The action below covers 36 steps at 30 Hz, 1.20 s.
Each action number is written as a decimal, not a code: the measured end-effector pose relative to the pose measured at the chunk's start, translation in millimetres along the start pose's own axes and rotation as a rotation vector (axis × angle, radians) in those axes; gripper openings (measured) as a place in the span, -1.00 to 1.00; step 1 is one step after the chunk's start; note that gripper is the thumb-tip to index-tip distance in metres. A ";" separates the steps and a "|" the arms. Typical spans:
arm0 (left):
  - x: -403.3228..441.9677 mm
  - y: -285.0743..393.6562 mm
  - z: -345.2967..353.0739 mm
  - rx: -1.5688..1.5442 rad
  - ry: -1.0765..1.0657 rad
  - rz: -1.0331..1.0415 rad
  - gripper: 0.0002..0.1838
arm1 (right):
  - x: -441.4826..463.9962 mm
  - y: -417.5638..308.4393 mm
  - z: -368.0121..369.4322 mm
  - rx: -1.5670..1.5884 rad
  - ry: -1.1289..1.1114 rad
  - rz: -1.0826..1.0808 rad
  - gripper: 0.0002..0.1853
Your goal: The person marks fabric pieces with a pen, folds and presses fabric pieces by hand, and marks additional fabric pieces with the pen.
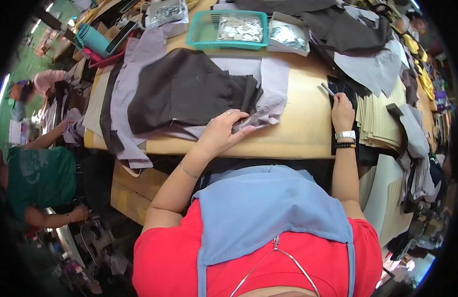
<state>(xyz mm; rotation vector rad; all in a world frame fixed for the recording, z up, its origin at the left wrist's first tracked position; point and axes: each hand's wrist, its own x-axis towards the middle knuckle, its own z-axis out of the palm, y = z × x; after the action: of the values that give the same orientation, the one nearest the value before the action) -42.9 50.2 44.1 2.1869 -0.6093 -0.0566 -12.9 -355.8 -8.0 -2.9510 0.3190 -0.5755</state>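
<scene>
My left hand (pixel 225 129) lies on the lower edge of a dark brown fabric piece (pixel 196 94). Its thumb is apart from the fingers, and some fingertips are partly hidden by crumpled cloth. Under the brown piece spreads light grey-lilac fabric (pixel 276 81), its corner bunched beside my thumb. My right hand (pixel 343 111) is closed around a slim grey pen (pixel 327 89), which points up and left. That hand is above a black sheet (pixel 339 84) at the right of the table.
A teal basket (pixel 191 37) and a white box (pixel 305 49) with small pieces stand at the back. Cream patterned sheets (pixel 380 119) are stacked at right, below more fabric (pixel 370 67). A bottle (pixel 92 39) stands back left. A co-worker in a green shirt (pixel 43 175) sits left.
</scene>
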 end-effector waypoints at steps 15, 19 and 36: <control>121.4 -118.0 -30.6 0.635 0.125 -0.216 -0.51 | 43.5 -106.1 47.5 0.349 -0.016 -0.284 -0.43; 125.6 -118.1 -52.1 0.739 0.096 -0.270 -0.51 | 61.2 -119.5 45.7 0.440 -0.192 -0.198 -0.45; 103.0 -6.6 -122.3 -0.064 0.185 0.034 -0.64 | 30.3 -136.5 -64.9 1.630 -0.488 -0.391 -0.93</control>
<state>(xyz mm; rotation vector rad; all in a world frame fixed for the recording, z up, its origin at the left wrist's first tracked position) 80.4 96.8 134.9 2.0911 -0.5321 0.1416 14.6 -235.0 83.8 -1.4183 -0.5472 0.0027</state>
